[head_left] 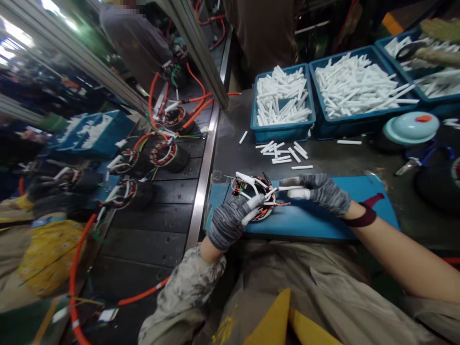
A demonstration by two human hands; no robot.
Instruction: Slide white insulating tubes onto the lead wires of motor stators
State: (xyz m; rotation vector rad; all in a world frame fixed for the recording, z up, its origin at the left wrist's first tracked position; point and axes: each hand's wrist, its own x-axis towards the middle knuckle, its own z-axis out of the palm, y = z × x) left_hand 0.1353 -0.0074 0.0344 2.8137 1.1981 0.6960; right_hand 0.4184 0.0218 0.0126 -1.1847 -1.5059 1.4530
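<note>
A motor stator (266, 211) with copper windings and several white-sleeved leads lies on a blue mat (305, 223) in front of me. My left hand (233, 219), in a grey glove with white fingertips, is at the stator's near left side and pinches one of its wire leads. From the right, my right hand (319, 192), gloved the same way, pinches a short white sleeve tube (285, 188) between thumb and fingers. The tube points at the lead in my left fingers; whether the two touch or overlap is too small to tell.
Loose white tubes (276, 151) lie beyond the mat, before blue bins (282, 132) of tubes. A light-blue lidded container (411, 128) and scissors (413, 163) are at right. Left of a metal rail (203, 191), a conveyor (154, 225) carries several stators; a co-worker's gloved hand (53, 196) is beyond.
</note>
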